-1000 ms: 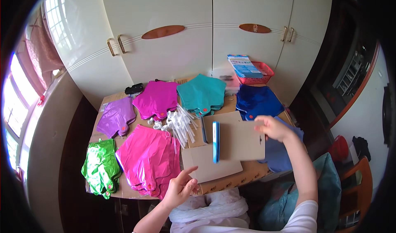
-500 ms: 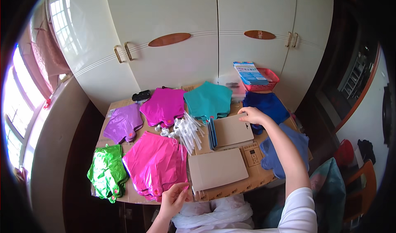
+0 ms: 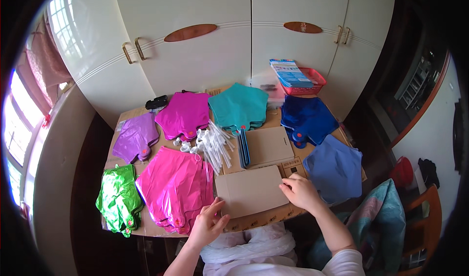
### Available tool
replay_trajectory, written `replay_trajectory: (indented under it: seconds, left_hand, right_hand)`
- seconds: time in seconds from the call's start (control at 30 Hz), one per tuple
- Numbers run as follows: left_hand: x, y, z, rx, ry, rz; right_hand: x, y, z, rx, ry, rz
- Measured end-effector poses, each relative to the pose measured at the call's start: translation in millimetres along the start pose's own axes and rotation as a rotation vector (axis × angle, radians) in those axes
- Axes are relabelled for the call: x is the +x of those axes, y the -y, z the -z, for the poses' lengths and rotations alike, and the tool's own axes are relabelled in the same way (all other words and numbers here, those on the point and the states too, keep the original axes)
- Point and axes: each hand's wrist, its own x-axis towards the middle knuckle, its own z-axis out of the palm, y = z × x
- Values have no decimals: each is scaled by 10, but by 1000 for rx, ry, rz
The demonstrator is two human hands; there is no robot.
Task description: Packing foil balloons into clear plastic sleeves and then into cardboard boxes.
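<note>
A flat beige cardboard piece (image 3: 251, 190) lies near the table's front edge. My right hand (image 3: 300, 192) pinches its right edge with thumb and fingertips. At its lower left corner is my left hand (image 3: 209, 223), fingers apart, the fingertips close to or touching the edge. Just behind lies a second beige cardboard piece (image 3: 273, 144), with a narrow upright stack of dark blue folded card (image 3: 244, 149) at its left. Left of that are a pile of white plastic sticks (image 3: 217, 149) and small white parts (image 3: 188, 146). A pink foil balloon stack (image 3: 178, 188) lies beside my left hand.
Flat foil balloons ring the cardboard-covered table: green (image 3: 119, 193), purple (image 3: 137, 136), magenta (image 3: 183, 114), teal (image 3: 238, 105), dark blue (image 3: 310, 117) and light blue (image 3: 334, 168). A red basket (image 3: 312, 83) holding blue packets (image 3: 290, 73) stands at the back right. White cabinets (image 3: 185, 7) rise behind.
My right hand has come back from the rear cardboard piece to the right edge of the front one. My left hand has opened at its left corner. The view has shifted slightly.
</note>
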Motion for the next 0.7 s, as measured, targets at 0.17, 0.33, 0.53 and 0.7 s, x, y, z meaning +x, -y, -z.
replay_trajectory:
  seconds: [0.17, 0.33, 0.53, 0.7]
  left_hand:
    - [2, 16, 6, 37, -13, -26]
    - [8, 123, -3, -10, 0, -44]
    - [23, 51, -39, -396, -179, -72]
    - [179, 105, 66, -838, -36, -166]
  right_hand:
    - [-42, 199, 85, -82, -17, -31]
    - [-18, 189, 69, 415, -87, -25]
    - [-64, 170, -2, 1163, 30, -90]
    - [-64, 147, -93, 1145, -22, 155]
